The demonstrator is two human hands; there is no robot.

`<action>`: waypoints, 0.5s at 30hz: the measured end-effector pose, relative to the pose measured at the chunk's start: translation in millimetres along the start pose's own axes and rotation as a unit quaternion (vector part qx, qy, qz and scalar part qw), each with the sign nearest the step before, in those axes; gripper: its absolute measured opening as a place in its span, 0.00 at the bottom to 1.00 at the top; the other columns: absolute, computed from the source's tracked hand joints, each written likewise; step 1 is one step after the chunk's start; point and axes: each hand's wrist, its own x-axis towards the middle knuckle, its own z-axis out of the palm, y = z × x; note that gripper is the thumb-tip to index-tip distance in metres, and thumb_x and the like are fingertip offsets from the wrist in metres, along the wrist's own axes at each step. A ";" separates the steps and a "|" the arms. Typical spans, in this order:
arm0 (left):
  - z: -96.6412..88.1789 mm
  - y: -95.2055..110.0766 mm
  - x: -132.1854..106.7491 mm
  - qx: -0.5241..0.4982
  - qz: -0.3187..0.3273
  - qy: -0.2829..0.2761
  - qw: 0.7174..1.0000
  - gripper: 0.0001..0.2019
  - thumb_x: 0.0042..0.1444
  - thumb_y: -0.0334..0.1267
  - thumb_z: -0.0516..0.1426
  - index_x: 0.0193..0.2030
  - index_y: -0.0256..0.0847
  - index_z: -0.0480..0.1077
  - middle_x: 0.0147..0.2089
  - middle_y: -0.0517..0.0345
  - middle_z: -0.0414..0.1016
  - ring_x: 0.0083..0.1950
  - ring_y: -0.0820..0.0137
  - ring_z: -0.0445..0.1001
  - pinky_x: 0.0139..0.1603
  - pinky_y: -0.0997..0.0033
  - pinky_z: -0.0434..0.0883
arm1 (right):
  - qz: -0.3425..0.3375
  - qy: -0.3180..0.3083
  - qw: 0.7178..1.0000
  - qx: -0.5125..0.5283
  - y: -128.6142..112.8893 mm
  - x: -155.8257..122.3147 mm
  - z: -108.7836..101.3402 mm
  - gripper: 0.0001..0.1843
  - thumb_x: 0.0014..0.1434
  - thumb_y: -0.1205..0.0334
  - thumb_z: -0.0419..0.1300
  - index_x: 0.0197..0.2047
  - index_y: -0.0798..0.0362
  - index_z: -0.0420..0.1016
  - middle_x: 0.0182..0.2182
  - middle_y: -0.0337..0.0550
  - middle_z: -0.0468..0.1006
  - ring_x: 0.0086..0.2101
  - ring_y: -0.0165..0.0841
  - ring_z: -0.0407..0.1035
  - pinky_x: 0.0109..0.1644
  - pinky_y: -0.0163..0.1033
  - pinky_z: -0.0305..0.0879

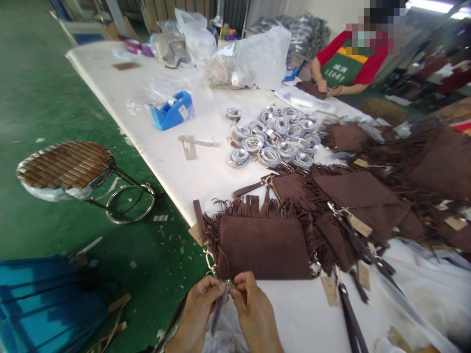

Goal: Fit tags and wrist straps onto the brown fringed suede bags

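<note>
At the front edge of the table, a dark brown fringed bag [263, 247] lies flat with its fringe pointing away from me. Just below its near left corner, my left hand [196, 309] pinches a narrow dark strap [220, 311] that hangs between my hands. My right hand [253, 309] is closed in a pinch on the small metal fitting [230, 284] at the top of that strap. A thin brown cord runs from there onto the bag. Fingertips partly hide the fitting, so its exact kind is unclear. Metal rings [209, 261] show at the bag's left side.
More brown fringed bags [353, 189] with tags and straps are piled to the right. Coiled grey straps [279, 139] lie mid-table near a blue tape dispenser [172, 110]. Plastic bags [261, 56] stand behind. Across the table, a person [346, 63] handles brown material. A stool [66, 166] stands left.
</note>
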 end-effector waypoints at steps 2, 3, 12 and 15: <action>-0.3 1.2 -1.7 -0.015 -0.013 -0.006 1.000 0.10 0.50 0.41 0.63 0.28 0.37 0.69 0.27 0.58 0.71 0.29 0.71 0.66 0.32 0.74 0.63 | -0.006 0.003 1.000 -0.002 -0.3 0.2 -0.4 0.05 0.61 0.64 0.49 0.41 0.47 0.62 0.32 0.34 0.76 0.33 0.31 0.72 0.36 0.32 0.57; -0.8 1.3 -2.0 -0.020 -0.018 -0.006 1.000 0.10 0.50 0.41 0.63 0.28 0.37 0.69 0.27 0.57 0.71 0.29 0.71 0.66 0.32 0.74 0.63 | -0.008 0.005 1.000 -0.003 -0.4 0.5 -0.1 0.05 0.61 0.65 0.49 0.41 0.47 0.62 0.32 0.34 0.76 0.33 0.31 0.72 0.36 0.32 0.57; -4.4 -0.1 1.5 -0.050 -0.066 -0.005 0.997 0.08 0.49 0.38 0.64 0.29 0.36 0.71 0.30 0.55 0.73 0.31 0.70 0.70 0.34 0.74 0.65 | -0.011 0.038 0.999 -0.029 -3.5 1.0 10.0 0.06 0.64 0.59 0.48 0.35 0.48 0.62 0.27 0.34 0.74 0.28 0.31 0.71 0.32 0.33 0.54; -6.1 -0.1 2.5 -0.083 -0.093 -0.010 0.992 0.07 0.47 0.35 0.65 0.29 0.36 0.71 0.30 0.55 0.74 0.31 0.70 0.70 0.34 0.73 0.66 | -0.009 0.047 0.999 -0.012 -3.8 -0.2 11.8 0.07 0.64 0.58 0.48 0.34 0.48 0.63 0.26 0.33 0.74 0.27 0.31 0.70 0.31 0.32 0.55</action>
